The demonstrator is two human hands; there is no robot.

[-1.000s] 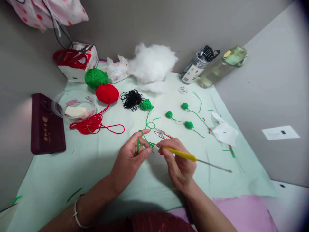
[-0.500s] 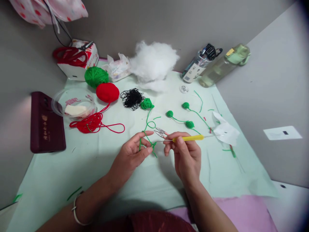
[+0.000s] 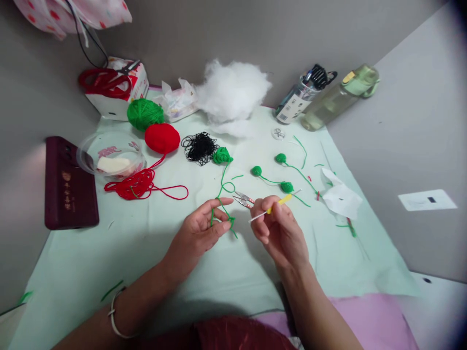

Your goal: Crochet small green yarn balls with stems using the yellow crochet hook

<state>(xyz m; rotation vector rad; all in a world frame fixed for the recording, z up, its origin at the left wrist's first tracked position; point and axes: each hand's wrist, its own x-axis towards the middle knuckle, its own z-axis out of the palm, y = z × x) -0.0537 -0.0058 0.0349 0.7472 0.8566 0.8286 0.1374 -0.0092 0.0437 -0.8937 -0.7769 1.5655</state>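
Crochet setup spread all over a pale green cloth-covered counter (image 3: 91, 262), and both hands are busy right in the middle of it. Left hand (image 3: 199, 233) sits palm up with a thin green yarn strand (image 3: 222, 208) looped around it, thumb and forefinger pressed together on a little knotted bit near the fingertips. That strand runs away from the person up to a small green yarn ball (image 3: 222, 155) further back on the counter.

Right hand (image 3: 279, 231) is pinching a yellow-handled crochet hook (image 3: 272, 209) between thumb and the first fingers. The hook's long axis is tilted: metal tip pointing down-left toward the yarn loop, yellow end sticking up-right. The tip is near the loop but apart from it, so the loop lies just to the left of the hook point, with the right hand being the one closer to bridging that gap.

Small silver thread snips (image 3: 243, 199) lie on the counter just behind the two hands. Further back there's a red yarn ball (image 3: 162, 138), a black thread tangle (image 3: 199, 147) and a fluffy white stuffing clump (image 3: 233, 92).
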